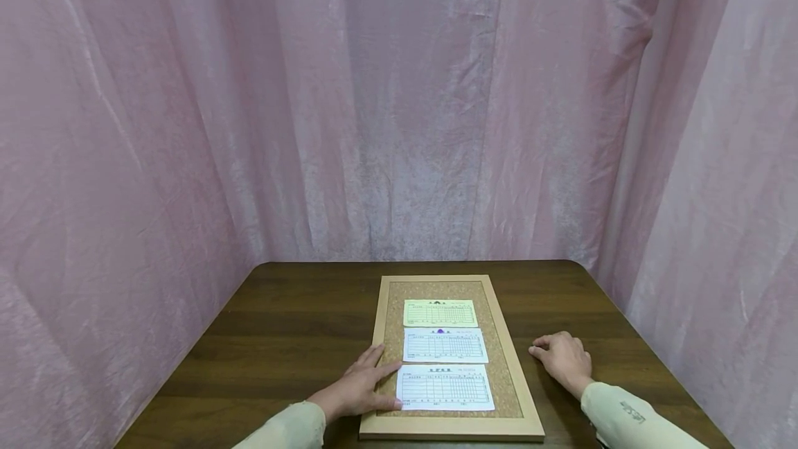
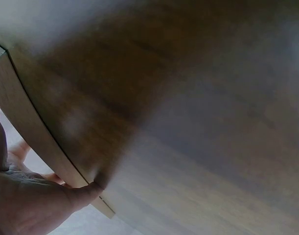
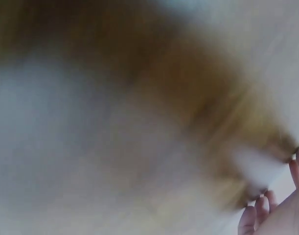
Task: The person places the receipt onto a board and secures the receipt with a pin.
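A wood-framed corkboard (image 1: 451, 427) lies lengthwise on the table. On it, from far to near, are a pale green printed slip (image 1: 440, 314), a white slip (image 1: 445, 348) and a larger white slip (image 1: 445, 391). A dark pushpin (image 1: 437, 303) sits at the green slip's top edge, a purple pushpin (image 1: 440, 331) at the middle slip's. My left hand (image 1: 358, 388) rests spread over the board's left edge, fingertips at the nearest slip's left side. Right of the board, my right hand (image 1: 564, 359) rests loosely bent, fingertips touching the table; nothing shows in it.
The dark brown wooden table (image 1: 293, 324) extends on both sides of the board. Pink curtains (image 1: 405, 109) hang behind it and along both sides. Both wrist views are largely filled by the blurred tabletop.
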### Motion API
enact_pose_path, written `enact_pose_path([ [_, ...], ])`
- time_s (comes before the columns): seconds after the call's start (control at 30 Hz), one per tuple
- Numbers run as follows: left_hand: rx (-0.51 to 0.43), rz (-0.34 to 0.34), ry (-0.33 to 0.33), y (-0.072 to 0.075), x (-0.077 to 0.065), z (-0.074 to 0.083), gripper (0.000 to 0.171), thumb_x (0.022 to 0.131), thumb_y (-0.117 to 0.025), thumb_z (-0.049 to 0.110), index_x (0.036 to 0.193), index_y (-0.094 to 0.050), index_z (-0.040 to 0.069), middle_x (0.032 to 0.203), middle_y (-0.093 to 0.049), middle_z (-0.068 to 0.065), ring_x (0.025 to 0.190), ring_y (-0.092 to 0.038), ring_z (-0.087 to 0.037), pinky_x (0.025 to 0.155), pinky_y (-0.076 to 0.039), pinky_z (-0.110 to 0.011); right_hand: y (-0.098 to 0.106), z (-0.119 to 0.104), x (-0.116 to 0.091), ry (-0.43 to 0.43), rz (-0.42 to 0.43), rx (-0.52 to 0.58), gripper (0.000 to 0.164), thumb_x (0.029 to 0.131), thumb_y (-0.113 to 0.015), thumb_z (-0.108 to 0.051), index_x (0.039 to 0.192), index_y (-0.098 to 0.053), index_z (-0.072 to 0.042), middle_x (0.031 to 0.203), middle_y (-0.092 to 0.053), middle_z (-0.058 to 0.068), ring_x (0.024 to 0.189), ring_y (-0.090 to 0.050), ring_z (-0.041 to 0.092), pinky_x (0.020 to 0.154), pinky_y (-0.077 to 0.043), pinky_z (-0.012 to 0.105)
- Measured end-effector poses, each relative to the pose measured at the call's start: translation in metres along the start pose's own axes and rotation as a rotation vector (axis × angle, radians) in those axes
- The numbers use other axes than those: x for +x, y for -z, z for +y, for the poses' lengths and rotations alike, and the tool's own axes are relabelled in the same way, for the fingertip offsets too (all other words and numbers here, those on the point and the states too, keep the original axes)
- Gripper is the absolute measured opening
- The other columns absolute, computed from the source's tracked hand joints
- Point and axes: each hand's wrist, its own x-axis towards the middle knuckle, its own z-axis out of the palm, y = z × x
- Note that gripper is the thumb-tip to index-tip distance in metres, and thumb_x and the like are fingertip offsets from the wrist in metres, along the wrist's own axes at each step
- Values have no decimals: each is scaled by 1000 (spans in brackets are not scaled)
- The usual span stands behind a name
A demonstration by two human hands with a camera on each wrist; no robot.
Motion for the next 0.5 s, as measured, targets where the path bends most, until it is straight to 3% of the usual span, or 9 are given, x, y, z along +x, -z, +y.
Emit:
enact_pose_path([
  [0.23,4,-1,5,1,0,1,78,83,-75,53,148,-50,19,160,-19,-25,146,-13,-47,108,-21,-69,8,4,5,86,-20,-47,17,86,-76,-29,97,-80,-17,106,-70,15,98,-63,44,70,-44,58],
  [0.5,5,5,8,-1,1,0,77,83,-76,53,147,-51,18,159,-20,-25,146,-13,-46,108,-21,-68,12,4,9,128,-57,-82,16,85,-77,-26,97,-80,-16,103,-72,12,98,-64,42,70,-44,59],
])
